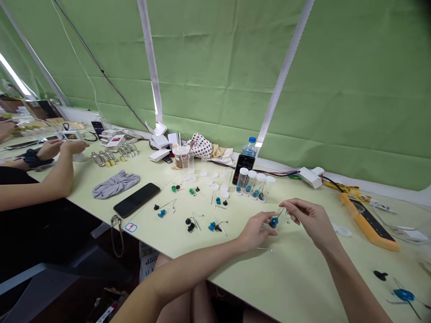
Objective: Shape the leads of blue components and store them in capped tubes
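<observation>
My left hand (256, 231) rests low over the table, its fingers closed around a small shiny blue part with a dark base (273, 223). Just to its right, my right hand (311, 220) pinches a thin metal rod (280, 211) between thumb and finger, its lower end at the blue part. Whether the rod sits inside the part I cannot tell. A bent metal pin (265, 249) lies on the table below my left hand. Behind the hands stand several clear tubes with white caps (251, 183), blue parts inside. Small groups of blue parts (212, 226), black parts and pins lie to the left.
A propped phone (243, 168) shows a timer behind the tubes. Loose white caps (215, 186) lie near it. An orange-cased multimeter (370, 222) is at right, beyond it another blue part (404, 294). A black phone (137, 200) and grey cloth (116, 184) lie left, near another person's arm (50, 179).
</observation>
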